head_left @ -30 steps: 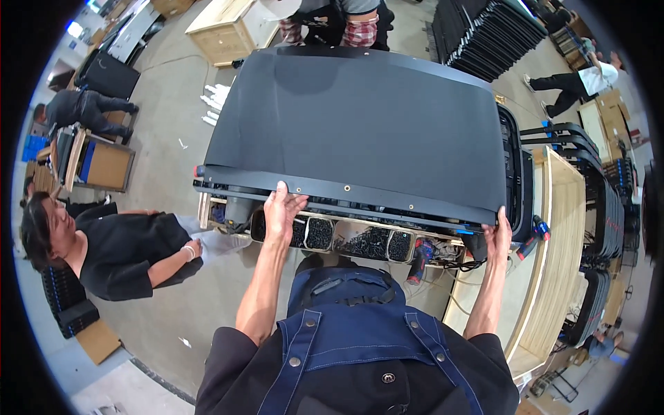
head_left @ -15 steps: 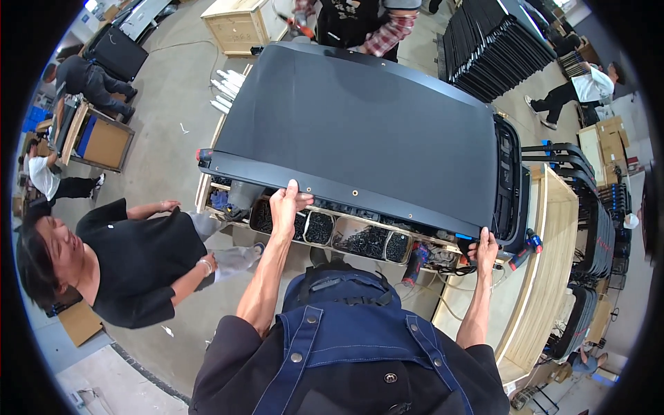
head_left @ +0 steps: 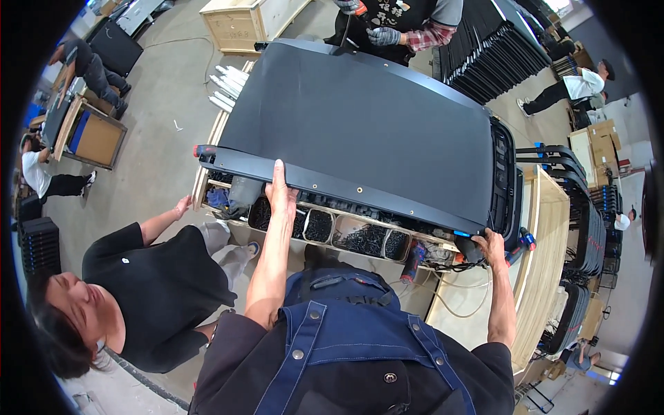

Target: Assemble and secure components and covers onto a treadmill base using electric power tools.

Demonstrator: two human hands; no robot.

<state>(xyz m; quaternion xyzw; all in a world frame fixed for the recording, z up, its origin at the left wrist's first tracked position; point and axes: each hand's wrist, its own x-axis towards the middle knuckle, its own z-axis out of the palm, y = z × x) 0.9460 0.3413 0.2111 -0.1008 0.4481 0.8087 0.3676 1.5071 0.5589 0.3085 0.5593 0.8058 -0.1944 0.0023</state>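
Observation:
A large dark grey panel (head_left: 373, 131) with a metal edge strip and several small round fittings lies across a wooden workbench. My left hand (head_left: 280, 197) grips its near edge left of the middle, thumb laid on the strip and the other fingers curled at the edge. At the near right corner my right hand (head_left: 492, 247) is closed around the edge beside a small blue piece (head_left: 462, 234); its fingertips are partly hidden. Below the near edge sit trays of black screws (head_left: 363, 238). Across the panel, a co-worker's gloved hand (head_left: 384, 37) and a red-and-black tool (head_left: 360, 10) are at the far edge.
Cordless drills (head_left: 415, 263) hang at the near side and by the right corner (head_left: 523, 247). A person in black (head_left: 162, 283) stands close on my left. A wooden crate (head_left: 546, 256) is at right; stacked black panels (head_left: 494, 55) stand at far right.
My left hand has slid slightly left along the edge. My right hand has turned inward at the corner. The co-worker's gloved hands and tool have come over the far edge.

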